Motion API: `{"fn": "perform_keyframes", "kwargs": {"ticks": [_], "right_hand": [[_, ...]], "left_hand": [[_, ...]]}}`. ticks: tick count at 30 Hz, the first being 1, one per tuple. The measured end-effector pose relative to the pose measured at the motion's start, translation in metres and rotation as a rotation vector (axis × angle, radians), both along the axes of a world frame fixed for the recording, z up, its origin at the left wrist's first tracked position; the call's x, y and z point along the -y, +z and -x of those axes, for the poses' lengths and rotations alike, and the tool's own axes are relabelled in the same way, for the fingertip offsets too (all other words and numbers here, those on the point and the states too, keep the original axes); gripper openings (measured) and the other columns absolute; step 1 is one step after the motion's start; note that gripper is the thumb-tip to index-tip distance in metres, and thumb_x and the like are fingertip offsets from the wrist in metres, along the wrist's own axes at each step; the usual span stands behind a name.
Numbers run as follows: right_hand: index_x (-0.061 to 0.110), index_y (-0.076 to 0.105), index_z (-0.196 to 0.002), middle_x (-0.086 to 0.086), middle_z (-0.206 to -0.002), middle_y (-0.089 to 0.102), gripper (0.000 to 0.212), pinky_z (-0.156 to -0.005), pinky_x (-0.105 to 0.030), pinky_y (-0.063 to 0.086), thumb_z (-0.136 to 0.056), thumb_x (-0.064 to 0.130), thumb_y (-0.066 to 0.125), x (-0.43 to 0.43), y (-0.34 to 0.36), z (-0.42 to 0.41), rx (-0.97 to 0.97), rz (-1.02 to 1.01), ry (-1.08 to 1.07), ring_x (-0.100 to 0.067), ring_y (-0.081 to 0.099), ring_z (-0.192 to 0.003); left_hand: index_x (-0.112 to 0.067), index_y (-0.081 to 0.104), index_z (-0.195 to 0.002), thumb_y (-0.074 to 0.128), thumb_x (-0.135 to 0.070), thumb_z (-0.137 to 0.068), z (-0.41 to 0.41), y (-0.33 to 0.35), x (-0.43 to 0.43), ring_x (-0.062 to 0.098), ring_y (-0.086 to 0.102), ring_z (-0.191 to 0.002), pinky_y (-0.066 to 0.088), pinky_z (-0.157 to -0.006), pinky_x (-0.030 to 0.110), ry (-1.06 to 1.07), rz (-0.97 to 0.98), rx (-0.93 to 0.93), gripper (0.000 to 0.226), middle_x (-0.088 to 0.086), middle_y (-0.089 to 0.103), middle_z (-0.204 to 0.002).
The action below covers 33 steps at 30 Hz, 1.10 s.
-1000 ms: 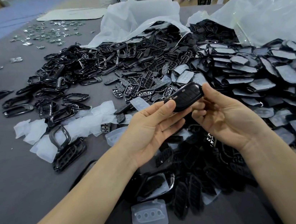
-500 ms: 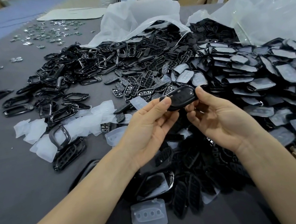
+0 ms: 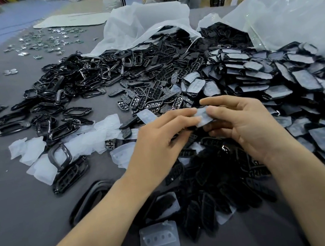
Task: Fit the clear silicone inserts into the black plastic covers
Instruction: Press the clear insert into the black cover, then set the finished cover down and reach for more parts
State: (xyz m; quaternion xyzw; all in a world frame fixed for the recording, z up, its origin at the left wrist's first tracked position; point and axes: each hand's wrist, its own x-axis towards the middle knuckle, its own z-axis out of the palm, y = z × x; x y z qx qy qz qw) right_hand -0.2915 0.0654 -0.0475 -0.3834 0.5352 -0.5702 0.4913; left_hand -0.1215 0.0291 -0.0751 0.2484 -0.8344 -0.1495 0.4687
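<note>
One wide-angle camera sat on the person's head and faced forward and down along the counter (image 3: 20, 213). It was close to the left hand (image 3: 160, 141) and right hand (image 3: 246, 126), which held an insert (image 3: 203, 116) at mid-frame.

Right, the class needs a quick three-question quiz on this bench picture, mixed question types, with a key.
1. True or false: the left hand rests idle on the table.
2. What does the right hand pinch together with the left? A) clear insert B) screwdriver C) pen
3. Fill in: the pile of fitted covers lies on the person's ____ side.
Key: 1 false; 2 A; 3 right.
</note>
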Motion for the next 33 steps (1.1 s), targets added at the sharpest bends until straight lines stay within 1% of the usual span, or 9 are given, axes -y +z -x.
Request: {"fn": "perform_keyframes", "kwargs": {"ticks": [4,9,14,18,21,25,28,30,33], "right_hand": [[0.012,0.071,-0.094,-0.004,-0.071,0.072,0.014,-0.049,-0.02,0.052,-0.085,0.003,0.065,0.0,-0.002,0.003,-0.145,-0.005,-0.031,-0.012,0.066,-0.055],[0.007,0.069,-0.082,-0.006,-0.066,0.072,0.01,-0.05,-0.018,0.053,-0.082,-0.003,0.067,0.001,-0.005,0.007,-0.123,-0.028,-0.062,-0.014,0.068,-0.056],[0.005,0.068,-0.08,-0.005,-0.062,0.07,0.009,-0.05,-0.018,0.053,-0.08,-0.003,0.068,0.002,-0.007,0.009,-0.097,-0.042,-0.074,-0.013,0.066,-0.053],[0.007,0.072,-0.085,-0.006,-0.069,0.072,0.01,-0.051,-0.016,0.052,-0.08,0.001,0.067,0.001,-0.001,0.013,0.046,-0.049,-0.024,-0.011,0.065,-0.054],[0.009,0.072,-0.084,-0.003,-0.066,0.071,0.013,-0.051,-0.017,0.052,-0.084,-0.001,0.063,-0.001,0.005,0.016,0.074,-0.035,-0.06,-0.01,0.064,-0.052],[0.005,0.071,-0.087,-0.003,-0.066,0.068,0.012,-0.053,-0.02,0.054,-0.087,-0.003,0.062,-0.017,0.011,0.03,0.04,-0.045,-0.177,-0.013,0.065,-0.053],[0.005,0.071,-0.09,-0.003,-0.066,0.069,0.01,-0.054,-0.021,0.054,-0.086,-0.002,0.065,-0.043,0.02,0.059,-0.041,-0.082,-0.277,-0.012,0.066,-0.056],[0.005,0.07,-0.09,-0.004,-0.068,0.069,0.008,-0.053,-0.021,0.054,-0.085,0.0,0.067,-0.062,0.032,0.091,-0.171,-0.116,-0.383,-0.011,0.065,-0.053],[0.006,0.068,-0.093,-0.007,-0.075,0.067,0.01,-0.047,-0.019,0.052,-0.085,0.0,0.067,-0.088,0.05,0.146,-0.463,-0.237,-0.556,-0.01,0.063,-0.047]], "left_hand": [[-0.004,0.074,-0.095,0.065,0.012,-0.081,0.0,0.0,-0.001,0.011,0.066,-0.098,0.052,-0.087,0.022,-0.014,0.045,0.063,0.023,0.003,0.07,-0.112],[0.0,0.075,-0.087,0.068,0.009,-0.08,0.001,0.0,-0.002,0.019,0.07,-0.092,0.054,-0.083,0.027,-0.029,0.075,0.136,0.013,0.008,0.071,-0.109],[0.001,0.075,-0.085,0.068,0.007,-0.08,0.0,0.001,-0.002,0.019,0.07,-0.09,0.052,-0.084,0.022,-0.031,0.085,0.154,0.01,0.008,0.071,-0.108],[-0.006,0.072,-0.107,0.062,0.012,-0.083,0.0,0.002,-0.003,0.011,0.062,-0.104,0.047,-0.093,0.016,-0.027,0.126,0.124,0.032,0.003,0.065,-0.121],[-0.012,0.062,-0.126,0.056,0.013,-0.087,-0.002,0.001,0.0,0.014,0.064,-0.103,0.052,-0.087,0.027,0.009,0.138,0.094,0.047,0.001,0.056,-0.134],[-0.014,0.058,-0.13,0.051,-0.001,-0.09,-0.01,0.001,0.008,0.021,0.056,-0.105,0.039,-0.095,0.033,0.25,0.207,0.067,0.043,0.001,0.062,-0.12],[-0.014,0.052,-0.132,0.052,-0.002,-0.088,-0.022,0.005,0.026,0.036,0.054,-0.098,0.038,-0.092,0.051,0.434,0.042,0.109,0.045,0.017,0.065,-0.107],[-0.013,0.045,-0.132,0.054,-0.006,-0.087,-0.029,0.001,0.038,0.043,0.052,-0.104,0.037,-0.092,0.059,0.497,-0.126,0.262,0.046,0.025,0.058,-0.114],[-0.015,0.036,-0.141,0.049,-0.028,-0.091,-0.035,-0.012,0.044,0.049,0.038,-0.12,0.03,-0.096,0.068,0.603,-0.374,0.471,0.053,0.03,0.04,-0.132]]}}
